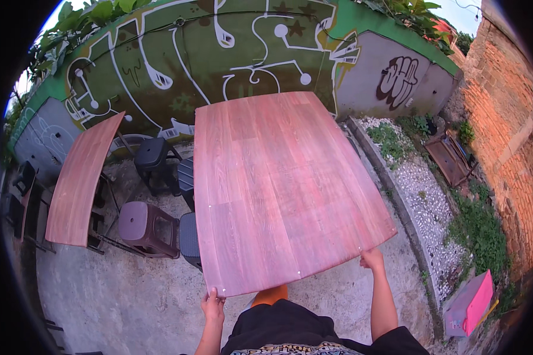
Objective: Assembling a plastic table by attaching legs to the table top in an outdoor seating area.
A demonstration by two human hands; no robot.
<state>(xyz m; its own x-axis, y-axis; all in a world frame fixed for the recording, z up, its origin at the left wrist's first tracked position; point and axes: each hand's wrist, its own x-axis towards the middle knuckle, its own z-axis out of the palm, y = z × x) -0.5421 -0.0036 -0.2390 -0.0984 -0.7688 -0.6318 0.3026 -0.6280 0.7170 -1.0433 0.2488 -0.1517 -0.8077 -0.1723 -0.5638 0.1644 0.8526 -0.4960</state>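
A large table point(284, 183) with a reddish wood-plank top fills the middle of the view, its near edge close to my body. My left hand point(212, 306) grips the near left corner, thumb on top and the other fingers mostly hidden below. At the near right part of the same edge, my right hand point(372, 259) is closed around the rim. The tabletop hides the legs and the ground under it. Black stools point(189, 236) stand partly covered by its left side.
To the left stand a brown plastic stool point(141, 225), a black stool point(152, 155) and a second wood-topped table point(83, 177). A painted green wall point(154, 53) closes the far side. On the right run a concrete curb point(391, 189), a gravel bed point(423, 195) and a pink box point(471, 305).
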